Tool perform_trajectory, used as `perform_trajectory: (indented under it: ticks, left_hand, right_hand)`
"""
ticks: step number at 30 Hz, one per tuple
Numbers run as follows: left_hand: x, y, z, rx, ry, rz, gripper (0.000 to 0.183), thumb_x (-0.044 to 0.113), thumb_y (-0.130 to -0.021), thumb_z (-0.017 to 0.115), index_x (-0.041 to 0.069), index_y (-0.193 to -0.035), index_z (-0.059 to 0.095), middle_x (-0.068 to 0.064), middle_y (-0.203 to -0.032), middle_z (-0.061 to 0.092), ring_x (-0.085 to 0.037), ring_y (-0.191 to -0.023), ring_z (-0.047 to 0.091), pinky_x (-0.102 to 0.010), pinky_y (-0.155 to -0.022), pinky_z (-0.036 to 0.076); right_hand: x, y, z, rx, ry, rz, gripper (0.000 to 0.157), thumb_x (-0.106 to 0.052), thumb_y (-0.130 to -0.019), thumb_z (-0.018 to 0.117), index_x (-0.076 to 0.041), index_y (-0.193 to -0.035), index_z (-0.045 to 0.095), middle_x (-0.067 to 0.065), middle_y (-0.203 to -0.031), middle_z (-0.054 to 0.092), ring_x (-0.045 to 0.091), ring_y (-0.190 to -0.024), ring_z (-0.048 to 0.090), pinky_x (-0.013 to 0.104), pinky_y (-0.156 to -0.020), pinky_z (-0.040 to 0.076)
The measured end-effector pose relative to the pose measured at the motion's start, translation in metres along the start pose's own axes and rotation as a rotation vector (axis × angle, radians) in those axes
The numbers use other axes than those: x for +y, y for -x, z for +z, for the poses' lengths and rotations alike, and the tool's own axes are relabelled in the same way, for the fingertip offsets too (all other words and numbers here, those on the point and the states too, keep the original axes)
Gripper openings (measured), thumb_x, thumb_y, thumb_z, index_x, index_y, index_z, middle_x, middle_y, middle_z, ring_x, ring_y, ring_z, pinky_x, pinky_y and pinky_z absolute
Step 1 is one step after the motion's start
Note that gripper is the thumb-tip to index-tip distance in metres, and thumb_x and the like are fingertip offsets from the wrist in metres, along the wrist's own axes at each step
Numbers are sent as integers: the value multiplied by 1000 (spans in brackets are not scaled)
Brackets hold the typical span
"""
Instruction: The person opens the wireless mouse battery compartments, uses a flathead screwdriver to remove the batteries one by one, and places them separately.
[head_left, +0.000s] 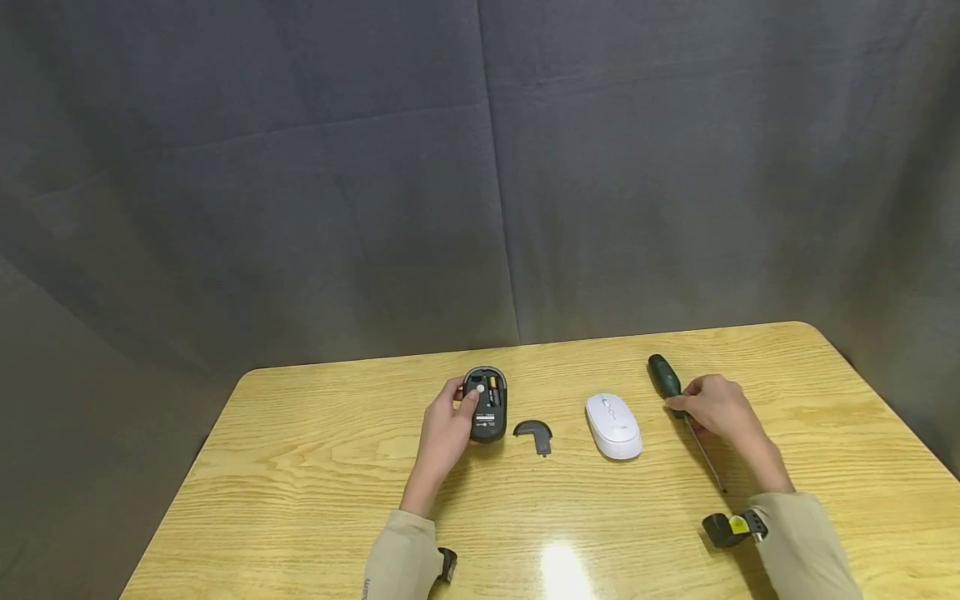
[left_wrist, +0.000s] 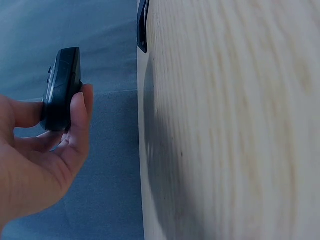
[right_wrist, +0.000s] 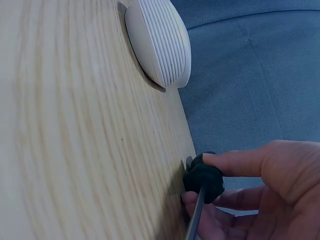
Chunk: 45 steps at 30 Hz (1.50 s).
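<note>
My left hand (head_left: 444,423) pinches a black computer mouse (head_left: 489,423) between thumb and fingers, its underside turned up and its battery bay uncovered. A battery (head_left: 493,390) shows in the bay. In the left wrist view the mouse (left_wrist: 62,90) is seen edge-on, held above the table. Just right of it lies a dark curved battery cover (head_left: 537,433). On the right, my right hand (head_left: 716,408) grips a screwdriver with a dark green handle (head_left: 663,375) near the handle's lower end. The thin metal shaft (right_wrist: 196,215) points back toward me, and the handle is close to the tabletop.
A white computer mouse (head_left: 613,427) sits upright on the wooden table (head_left: 315,467) between the battery cover and the screwdriver. Behind the table's far edge hangs a dark grey curtain (head_left: 375,208). Each wrist wears a strapped device, the right one (head_left: 723,529) standing out over the table.
</note>
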<state>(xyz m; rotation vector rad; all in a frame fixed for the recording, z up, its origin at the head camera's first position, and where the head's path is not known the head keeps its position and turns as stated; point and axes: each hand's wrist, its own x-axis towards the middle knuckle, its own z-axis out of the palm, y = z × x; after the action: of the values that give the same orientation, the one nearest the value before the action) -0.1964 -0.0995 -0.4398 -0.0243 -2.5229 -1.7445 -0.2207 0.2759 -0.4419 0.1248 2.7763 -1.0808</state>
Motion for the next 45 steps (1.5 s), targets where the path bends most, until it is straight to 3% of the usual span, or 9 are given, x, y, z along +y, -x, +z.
perform_trajectory:
  ticks: [9,16,22,28,37,45]
  left_hand:
    - [0,-1,1,15,-20,16,39,14,-107,53,-8,-139,55,-20,-110,60,-25,-88,64,-36,-69,58]
    - [-1,-1,1,21,-17,18,39,14,-107,54,-7,-139,56,-20,-111,60,-26,-89,66,-35,-67,58]
    - [-2,0,1,17,-15,23,39,13,-107,54,-8,-139,55,-20,-113,60,-27,-92,66,-37,-71,58]
    - [-2,-1,1,18,-10,19,39,13,-107,53,-8,-139,55,-21,-112,60,-25,-89,65,-35,-67,58]
    - [-1,0,2,11,-13,26,39,13,-107,53,-9,-139,55,-20,-109,60,-23,-85,65,-35,-65,57]
    - [-3,-1,3,11,-5,21,39,13,-107,54,-9,-139,55,-19,-110,60,-23,-85,64,-36,-67,58]
  right_hand:
    - [6,0,-2,-74,-58,2,35,-23,-100,64,11,-101,57,15,-75,67,19,-59,68,36,-55,59]
    - [9,0,-2,-140,-175,22,34,-20,-104,59,12,-106,52,10,-67,70,23,-58,71,38,-57,60]
    - [12,0,-2,-175,-287,39,27,-16,-107,52,10,-101,50,11,-69,69,21,-60,71,36,-59,60]
    - [14,0,-2,-158,-349,49,27,-14,-107,50,12,-103,51,10,-69,68,20,-60,70,35,-59,60]
    - [16,-1,-7,-122,-456,49,39,-16,-110,47,21,-121,44,12,-76,71,19,-65,72,35,-63,61]
    - [13,-2,-11,-167,-597,11,43,-14,-111,45,26,-126,41,12,-84,74,16,-73,74,33,-72,62]
